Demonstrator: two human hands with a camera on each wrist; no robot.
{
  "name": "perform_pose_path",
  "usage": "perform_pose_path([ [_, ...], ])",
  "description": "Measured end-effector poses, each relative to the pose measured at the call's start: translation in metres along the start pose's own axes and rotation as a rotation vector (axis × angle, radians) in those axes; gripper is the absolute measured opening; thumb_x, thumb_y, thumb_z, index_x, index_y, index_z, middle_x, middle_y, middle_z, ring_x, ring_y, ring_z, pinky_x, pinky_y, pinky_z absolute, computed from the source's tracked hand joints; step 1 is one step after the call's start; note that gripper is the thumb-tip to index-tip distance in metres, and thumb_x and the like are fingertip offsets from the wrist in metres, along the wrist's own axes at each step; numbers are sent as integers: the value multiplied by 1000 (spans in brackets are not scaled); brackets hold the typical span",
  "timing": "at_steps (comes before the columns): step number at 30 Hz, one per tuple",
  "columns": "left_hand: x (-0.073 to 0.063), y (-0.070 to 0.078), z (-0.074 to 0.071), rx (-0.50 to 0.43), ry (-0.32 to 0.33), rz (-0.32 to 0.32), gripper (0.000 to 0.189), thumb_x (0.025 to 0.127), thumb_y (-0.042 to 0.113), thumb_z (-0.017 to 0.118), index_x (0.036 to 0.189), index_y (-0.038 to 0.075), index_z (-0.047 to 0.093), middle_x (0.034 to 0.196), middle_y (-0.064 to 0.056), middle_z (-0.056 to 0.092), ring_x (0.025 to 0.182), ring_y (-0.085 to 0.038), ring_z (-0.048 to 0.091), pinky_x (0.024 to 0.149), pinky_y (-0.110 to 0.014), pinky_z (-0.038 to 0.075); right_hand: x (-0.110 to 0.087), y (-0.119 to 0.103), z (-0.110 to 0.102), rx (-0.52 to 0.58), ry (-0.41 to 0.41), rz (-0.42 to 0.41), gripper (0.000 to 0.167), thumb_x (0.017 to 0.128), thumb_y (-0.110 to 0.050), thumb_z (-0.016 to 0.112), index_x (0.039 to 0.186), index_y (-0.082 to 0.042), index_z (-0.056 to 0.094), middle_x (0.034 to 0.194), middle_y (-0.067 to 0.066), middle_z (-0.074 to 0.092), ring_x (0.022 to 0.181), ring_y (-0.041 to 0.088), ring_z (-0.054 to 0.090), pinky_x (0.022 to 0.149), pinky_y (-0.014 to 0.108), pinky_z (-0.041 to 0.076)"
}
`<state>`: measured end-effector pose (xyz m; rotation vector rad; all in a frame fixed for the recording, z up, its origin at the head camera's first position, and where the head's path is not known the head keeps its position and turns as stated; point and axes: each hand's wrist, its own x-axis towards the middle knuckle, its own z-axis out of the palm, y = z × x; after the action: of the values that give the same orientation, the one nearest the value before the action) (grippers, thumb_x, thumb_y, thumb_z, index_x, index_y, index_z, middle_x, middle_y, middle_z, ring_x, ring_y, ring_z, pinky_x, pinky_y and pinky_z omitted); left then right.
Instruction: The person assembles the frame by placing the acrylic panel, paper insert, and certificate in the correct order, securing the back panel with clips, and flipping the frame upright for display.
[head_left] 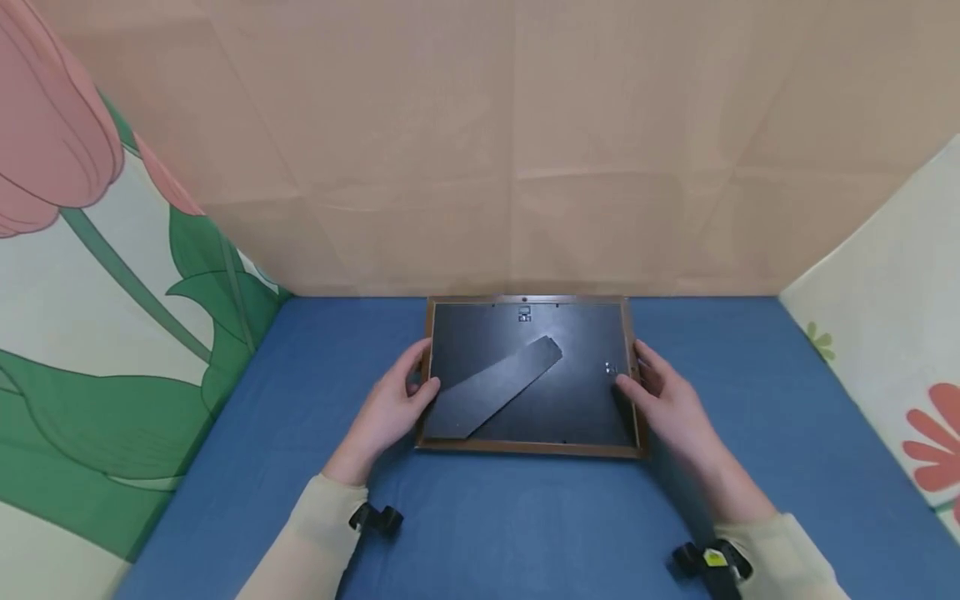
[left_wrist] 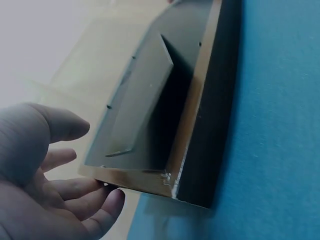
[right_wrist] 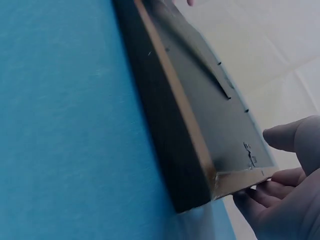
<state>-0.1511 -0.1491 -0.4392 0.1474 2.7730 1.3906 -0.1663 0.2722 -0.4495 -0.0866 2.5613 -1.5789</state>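
Observation:
A picture frame (head_left: pixel 525 450) with a brown rim lies back side up on the blue cloth, between both hands. Its black backing board (head_left: pixel 555 408) carries a slanting easel leg (head_left: pixel 495 387) and small metal hangers (head_left: pixel 524 313). My left hand (head_left: pixel 390 408) holds the left edge, fingers against the outer side; in the left wrist view its thumb (left_wrist: pixel 70 125) stands apart from the board. On the opposite edge my right hand (head_left: pixel 675 408) holds likewise, and the right wrist view shows its fingertips under the rim and the thumb (right_wrist: pixel 282 137) raised. The frame's front is hidden.
Blue cloth (head_left: pixel 517 525) covers the table. A beige sheet (head_left: pixel 510 150) rises behind it. Printed panels with a tulip (head_left: pixel 52 108) and a red flower (head_left: pixel 937 442) stand at left and right. A dark wrist camera (head_left: pixel 378 521) sits on the left cuff, another (head_left: pixel 708 560) on the right.

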Motion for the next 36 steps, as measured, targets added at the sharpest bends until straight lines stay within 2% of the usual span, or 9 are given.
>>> perform_pose_path([
  [7,9,9,-4,-50,23,83,67,113,23,67,174,25,37,175,-6,39,154,-35,47,119,-58,46,4,-4,-8,105,52,-47,87,113,-41,65,179,-29,10,184,8,12,164,43,24,122,69,31],
  [8,10,9,-4,-54,26,94,68,113,22,67,174,25,36,176,-6,38,155,-34,46,119,-58,45,5,-5,-8,113,61,-50,86,113,-42,65,179,-31,11,184,6,12,165,41,24,123,65,32],
  [10,12,9,-4,-70,32,110,68,113,22,67,174,25,36,176,-6,37,155,-34,46,118,-58,46,6,-6,-8,132,79,-55,86,113,-43,66,179,-32,11,184,5,14,165,39,25,125,49,37],
  [13,14,10,-3,-89,45,131,68,113,21,67,174,26,36,177,-6,36,155,-35,45,118,-59,47,11,-8,-7,168,107,-68,86,113,-41,65,179,-27,11,183,7,17,164,36,28,117,26,42],
  [15,16,10,-2,-104,56,144,69,113,20,68,174,26,37,178,-6,33,156,-35,44,118,-59,46,13,-8,-7,218,128,-85,85,114,-38,65,179,-23,13,182,9,20,164,35,28,112,16,42],
  [19,19,10,0,-124,72,154,70,112,17,68,174,25,36,181,-2,25,162,-31,34,124,-55,39,18,-10,-8,308,162,-129,79,114,-31,65,178,-20,21,182,11,23,166,32,26,112,14,41],
  [25,23,8,4,-211,99,191,75,110,10,70,175,22,34,183,-1,19,166,-26,26,129,-51,31,25,-12,-7,356,206,-171,69,114,-23,64,175,-20,32,179,14,29,164,28,32,109,14,44],
  [32,25,2,10,-304,127,267,78,108,1,68,174,22,34,184,0,14,168,-24,19,131,-55,25,31,-12,-6,440,324,-173,59,108,-12,74,163,-22,56,164,15,55,146,16,57,103,14,50],
  [36,24,1,12,-273,139,266,78,108,2,68,173,29,37,184,6,14,168,-21,19,131,-54,26,31,-10,-7,431,397,-146,54,105,-12,77,156,-25,65,154,7,65,134,9,64,99,13,52],
])
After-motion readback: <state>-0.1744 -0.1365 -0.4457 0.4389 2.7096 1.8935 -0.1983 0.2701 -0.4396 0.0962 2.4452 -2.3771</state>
